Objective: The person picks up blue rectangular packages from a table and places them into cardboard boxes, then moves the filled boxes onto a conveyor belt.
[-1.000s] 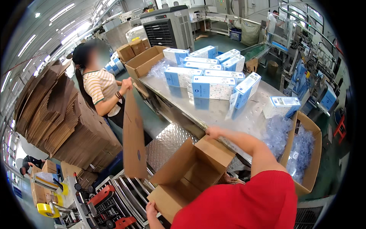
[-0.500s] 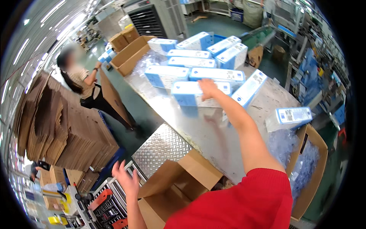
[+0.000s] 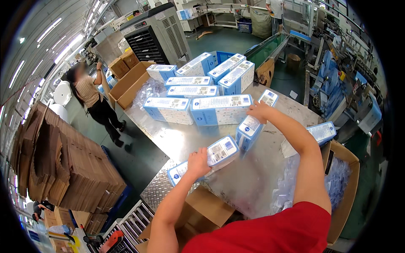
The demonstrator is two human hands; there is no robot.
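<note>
On my remote feed, I see a metal table [image 3: 249, 179] bearing 8 clustered blue-and-white boxes [image 3: 221, 109], with crumpled clear plastic [image 3: 147, 92] just beside them.

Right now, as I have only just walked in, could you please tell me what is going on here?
The person's left hand grips a blue-and-white box at the edge of the table, near an open carton. The right hand is on a second box. More boxes stand farther back. A co-worker stands off to the left, beyond the cardboard stack.
</note>
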